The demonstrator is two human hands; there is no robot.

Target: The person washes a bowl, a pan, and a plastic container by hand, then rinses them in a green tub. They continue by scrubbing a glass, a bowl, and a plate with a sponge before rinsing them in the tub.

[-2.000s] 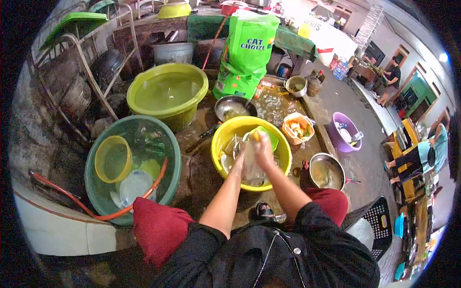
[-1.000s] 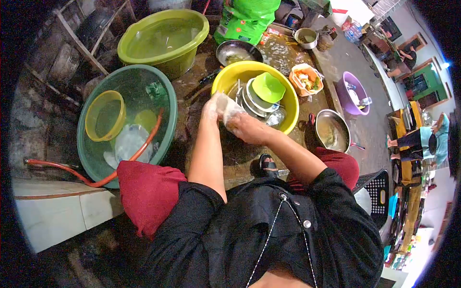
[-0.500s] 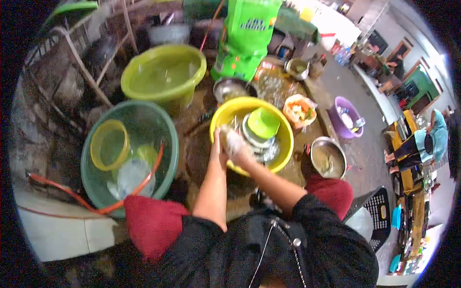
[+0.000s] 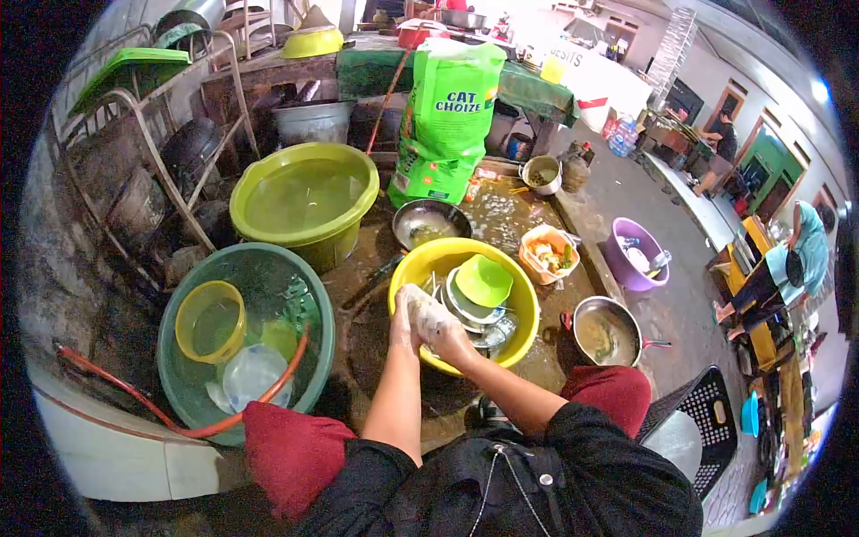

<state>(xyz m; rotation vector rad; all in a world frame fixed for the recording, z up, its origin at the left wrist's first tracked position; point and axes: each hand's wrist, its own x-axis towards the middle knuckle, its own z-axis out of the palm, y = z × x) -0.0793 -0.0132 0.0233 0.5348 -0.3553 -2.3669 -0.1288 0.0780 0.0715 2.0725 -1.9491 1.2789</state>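
Both my hands meet over the left rim of a yellow basin (image 4: 530, 300). My left hand (image 4: 402, 320) and my right hand (image 4: 450, 343) are closed around a clear, soapy item (image 4: 421, 307) that looks like a cup; its exact shape is hidden by foam and fingers. Inside the basin, just right of my hands, a lime-green bowl (image 4: 484, 279) sits upside down on stacked metal plates (image 4: 455, 307).
A dark green basin (image 4: 324, 309) at the left holds a yellow strainer (image 4: 210, 320), clear dishes and an orange hose (image 4: 116, 376). Behind are a lime basin of water (image 4: 304, 192), a green feed bag (image 4: 447, 116) and a metal pan (image 4: 429, 224). To the right: an orange tub (image 4: 550, 252), a purple bucket (image 4: 635, 255), a steel pot (image 4: 608, 331).
My hands have carried the clear item from over the middle of the yellow basin to its left rim and stay closed on it. The view has swung about.
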